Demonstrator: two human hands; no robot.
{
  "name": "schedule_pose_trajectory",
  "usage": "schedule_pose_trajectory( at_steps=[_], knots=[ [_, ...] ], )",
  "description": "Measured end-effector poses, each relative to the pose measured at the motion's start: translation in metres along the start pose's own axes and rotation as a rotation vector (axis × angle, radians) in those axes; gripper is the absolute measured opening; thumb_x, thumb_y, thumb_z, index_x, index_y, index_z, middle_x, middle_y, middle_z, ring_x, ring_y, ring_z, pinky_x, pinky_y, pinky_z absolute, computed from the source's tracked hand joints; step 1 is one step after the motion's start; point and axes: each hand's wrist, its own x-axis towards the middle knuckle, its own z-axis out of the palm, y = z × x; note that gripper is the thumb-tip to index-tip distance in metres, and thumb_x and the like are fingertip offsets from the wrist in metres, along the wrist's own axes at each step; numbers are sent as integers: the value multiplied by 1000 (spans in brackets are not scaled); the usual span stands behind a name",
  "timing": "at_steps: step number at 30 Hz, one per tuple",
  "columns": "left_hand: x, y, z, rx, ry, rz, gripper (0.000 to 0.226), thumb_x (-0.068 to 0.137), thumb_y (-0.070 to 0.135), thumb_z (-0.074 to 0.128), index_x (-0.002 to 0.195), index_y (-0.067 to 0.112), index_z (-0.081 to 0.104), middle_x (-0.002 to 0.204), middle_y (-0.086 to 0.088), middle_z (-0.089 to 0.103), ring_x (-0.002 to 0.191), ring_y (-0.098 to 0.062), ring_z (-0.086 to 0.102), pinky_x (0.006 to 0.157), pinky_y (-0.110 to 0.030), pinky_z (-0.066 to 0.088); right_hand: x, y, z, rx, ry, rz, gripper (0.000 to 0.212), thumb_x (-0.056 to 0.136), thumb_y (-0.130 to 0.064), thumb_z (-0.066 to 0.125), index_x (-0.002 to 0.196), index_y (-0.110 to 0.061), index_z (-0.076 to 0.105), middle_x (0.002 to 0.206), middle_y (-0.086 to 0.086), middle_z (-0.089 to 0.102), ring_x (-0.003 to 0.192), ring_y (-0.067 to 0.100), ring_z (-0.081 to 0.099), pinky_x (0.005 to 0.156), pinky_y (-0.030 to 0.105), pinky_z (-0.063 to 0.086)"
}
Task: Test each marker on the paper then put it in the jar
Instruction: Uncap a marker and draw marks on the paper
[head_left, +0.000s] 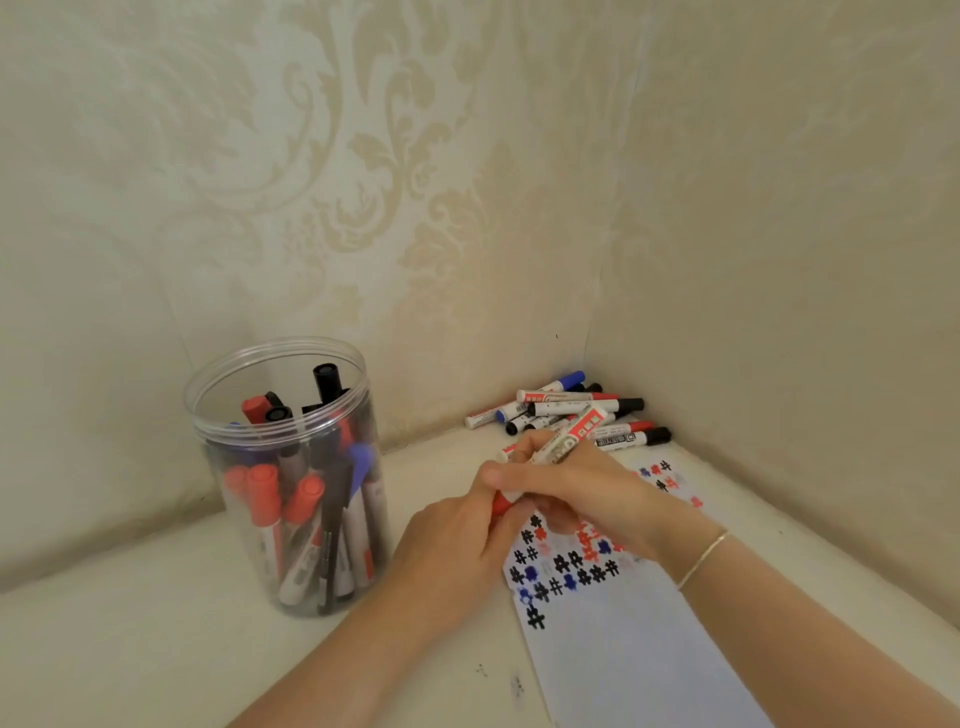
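Hands (519, 514) meet over paper (623, 649), gripping red marker (569, 434) and its cap (500, 503).

A home: damask wallpaper (395, 171) behind a cream ledge (130, 649)

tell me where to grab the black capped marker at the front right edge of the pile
Grip the white barrel of the black-capped marker at mid-length, coming from above with thumb and finger across it. It lies flat at the near edge of the pile, cap toward the right wall, so its near side is free.
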Motion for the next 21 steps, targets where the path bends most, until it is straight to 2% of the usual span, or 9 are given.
schedule_pose_trajectory(
  at_steps=[2, 4, 5, 8, 11, 14, 17, 19, 21],
  knots=[
    [0, 0, 0, -72, -29, -20, 54, 85, 70, 21, 114, 31, 44, 65, 12, 53, 64, -9, 54, 63, -27, 43, 4, 5, 11, 33, 65, -13, 29, 80, -27, 74, 80, -9, 52, 54, 3, 53, 38, 11, 36, 36, 20, 28],
    [0, -5, 0, -145, -23, -16, 59, 82, 77, 20, 109, 33, 50, 75, 9, 65, 69, -8, 60, 68, -30, 48, 5, 6, 14, 57, 56, -65, 24, 86, -23, 69, 78, -6, 54, 54, 7, 55, 39, 14, 43, 36, 21, 33],
    [0, -6, -2, -180, -12, -11, 53, 83, 76, 23, 103, 36, 51, 75, 10, 66, 67, -6, 60, 67, -30, 49, 6, 7, 12, 82, 23, -86, 23, 88, -21, 66, 77, -4, 56, 59, 13, 56, 43, 18, 48, 38, 23, 38],
    [1, -2, -8, -252, 21, -4, 29, 83, 65, 30, 90, 44, 49, 67, 20, 62, 61, 0, 57, 60, -16, 41, 7, 5, 6, 143, -87, -82, 23, 86, -22, 63, 78, -1, 59, 74, 26, 59, 54, 32, 57, 48, 30, 49],
    [2, 6, -12, -328, 29, -18, 20, 88, 55, 39, 74, 45, 49, 64, 26, 60, 61, 4, 55, 59, -10, 36, 6, 2, 3, 183, -137, -51, 22, 85, -19, 61, 77, 1, 59, 72, 27, 60, 48, 32, 60, 49, 31, 51],
    [1, 7, -13, -456, 38, -77, 29, 94, 36, 51, 65, 35, 54, 57, 23, 59, 57, 6, 54, 60, -8, 36, 1, -2, 6, 206, -161, -19, 23, 91, -14, 56, 79, 5, 61, 64, 24, 62, 45, 29, 62, 47, 28, 52],
    [0, 13, -14, -552, 5, -107, 37, 95, 26, 52, 59, 19, 55, 42, 18, 52, 44, 5, 47, 52, -7, 34, -2, -2, 6, 202, -167, 2, 29, 94, -11, 49, 73, 4, 63, 62, 22, 62, 44, 27, 62, 47, 27, 52],
    [0, 18, -14, -630, -34, -150, 41, 95, 26, 51, 58, 11, 52, 36, 16, 47, 39, 5, 44, 48, -7, 32, -4, -3, 4, 197, -163, -1, 30, 94, -9, 50, 68, 1, 61, 61, 23, 62, 43, 27, 62, 46, 26, 51],
    [-1, 21, -14, -727, -68, -194, 43, 90, 35, 54, 55, 10, 52, 34, 11, 44, 35, 1, 37, 43, -8, 30, -6, -4, 2, 201, -188, -11, 25, 93, -7, 50, 71, 1, 56, 61, 23, 63, 43, 28, 63, 46, 26, 52]
  ],
)
